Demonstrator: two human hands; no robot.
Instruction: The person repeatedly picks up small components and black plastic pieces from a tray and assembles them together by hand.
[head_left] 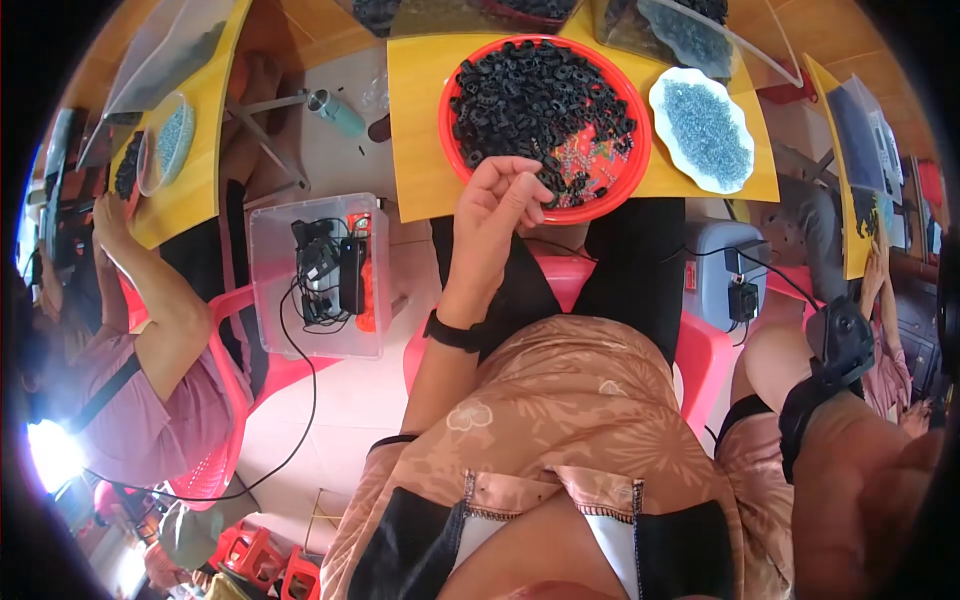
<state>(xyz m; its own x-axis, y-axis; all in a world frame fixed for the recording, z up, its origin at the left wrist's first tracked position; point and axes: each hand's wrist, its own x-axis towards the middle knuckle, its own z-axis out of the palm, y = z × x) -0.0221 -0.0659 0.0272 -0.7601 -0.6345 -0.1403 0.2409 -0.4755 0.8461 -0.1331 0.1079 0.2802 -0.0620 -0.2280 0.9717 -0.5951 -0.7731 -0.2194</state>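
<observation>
My left hand [500,195], with a black band at its wrist, is over the near edge of a round red tray [642,165]. Its fingers are curled and the thumb is pressed to them; whatever they hold is too small to make out. Many small black pieces [520,95] lie heaped in the tray, with small clear and coloured bits at its lower right. To the right, a white scalloped dish [745,150] holds clear bluish pieces. My right hand [870,500] is raised close to the camera at the lower right, dark and blurred, its fingers unclear.
A yellow table [415,130] bears clear bins [650,35] at the back. A clear box [275,290] with cables stands at the left, a blue-grey case [715,265] at the right. Co-workers sit at both sides. A black cable crosses the left floor.
</observation>
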